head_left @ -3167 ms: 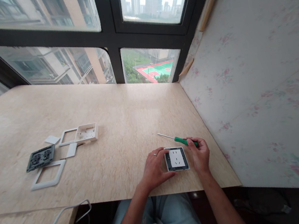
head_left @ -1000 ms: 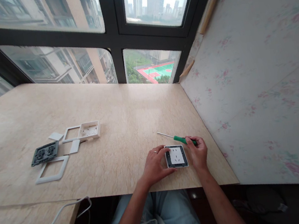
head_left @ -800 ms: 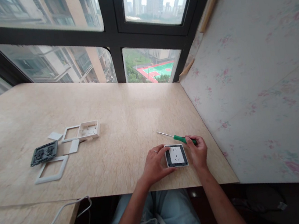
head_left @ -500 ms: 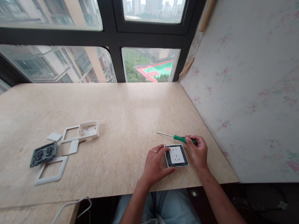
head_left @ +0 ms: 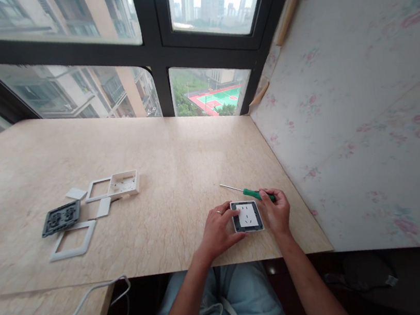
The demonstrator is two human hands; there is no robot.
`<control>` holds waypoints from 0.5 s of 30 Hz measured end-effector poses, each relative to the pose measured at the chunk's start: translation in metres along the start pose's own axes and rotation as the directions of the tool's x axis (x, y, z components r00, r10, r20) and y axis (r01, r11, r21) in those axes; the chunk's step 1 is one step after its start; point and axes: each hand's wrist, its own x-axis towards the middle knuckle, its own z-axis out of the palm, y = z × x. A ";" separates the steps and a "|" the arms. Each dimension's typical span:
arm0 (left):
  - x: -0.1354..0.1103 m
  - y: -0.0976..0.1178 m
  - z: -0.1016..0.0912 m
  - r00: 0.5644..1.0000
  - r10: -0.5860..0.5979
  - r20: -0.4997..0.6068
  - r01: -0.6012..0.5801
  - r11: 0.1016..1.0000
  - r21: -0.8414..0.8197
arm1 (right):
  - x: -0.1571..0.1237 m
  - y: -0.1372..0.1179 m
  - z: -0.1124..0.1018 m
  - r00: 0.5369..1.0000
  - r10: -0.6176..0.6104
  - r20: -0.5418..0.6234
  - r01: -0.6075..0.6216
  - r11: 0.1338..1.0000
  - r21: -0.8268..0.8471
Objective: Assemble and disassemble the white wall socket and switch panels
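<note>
A wall socket (head_left: 248, 217) with a white face and dark grey border lies face up on the marble-look counter, close to its front edge. My left hand (head_left: 221, 230) grips it from the left, thumb at the near edge and fingers on the far edge and face. To its right, my right hand (head_left: 278, 210) is closed round the green handle of a screwdriver (head_left: 253, 193). The screwdriver's metal shaft points left, beyond the socket's far edge, and its tip is apart from the socket.
At the left lie a white mounting box (head_left: 124, 183), a dark grey socket back (head_left: 61, 218), a white frame (head_left: 90, 243), a second frame (head_left: 90, 190) and small white plates (head_left: 103, 207). A white cable (head_left: 82, 302) crosses the lower-left counter. The papered wall (head_left: 349, 122) bounds the right side.
The view has shifted slightly. Both hands keep their holds, and the socket and screwdriver stay in nearly the same place.
</note>
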 end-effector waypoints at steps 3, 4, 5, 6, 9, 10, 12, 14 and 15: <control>-0.004 -0.001 0.003 0.999 0.033 -0.014 -0.033 0.998 0.046 | 0.000 0.000 0.000 1.000 -0.005 -0.006 0.005 1.000 -0.010; -0.006 -0.001 0.005 0.999 0.043 -0.021 -0.041 0.997 0.065 | 0.000 0.001 0.000 1.000 -0.008 -0.007 0.008 1.000 -0.012; -0.007 0.000 0.006 0.998 0.052 -0.029 -0.049 0.995 0.082 | 0.001 0.001 0.000 1.000 -0.012 -0.008 0.012 1.000 -0.013; -0.009 0.000 0.008 0.998 0.060 -0.036 -0.056 0.994 0.099 | 0.001 0.001 0.000 1.000 -0.015 -0.007 0.014 1.000 -0.014; -0.012 0.000 0.011 0.995 0.083 -0.059 -0.075 0.988 0.132 | 0.001 0.002 0.000 1.000 -0.024 -0.005 0.024 1.000 -0.020; -0.013 -0.001 0.012 0.993 0.094 -0.069 -0.083 0.987 0.139 | 0.001 0.002 0.000 1.000 -0.027 -0.006 0.027 0.999 -0.023; -0.013 -0.002 0.014 0.988 0.119 -0.098 -0.103 0.983 0.150 | 0.002 0.003 -0.001 0.999 -0.034 -0.006 0.033 0.999 -0.032; -0.013 -0.003 0.015 0.981 0.143 -0.129 -0.122 0.980 0.157 | 0.002 0.005 -0.001 0.999 -0.041 -0.004 0.041 0.998 -0.037; -0.012 -0.004 0.015 0.978 0.153 -0.143 -0.129 0.979 0.160 | 0.002 0.006 -0.002 0.999 -0.045 0.000 0.045 0.998 -0.037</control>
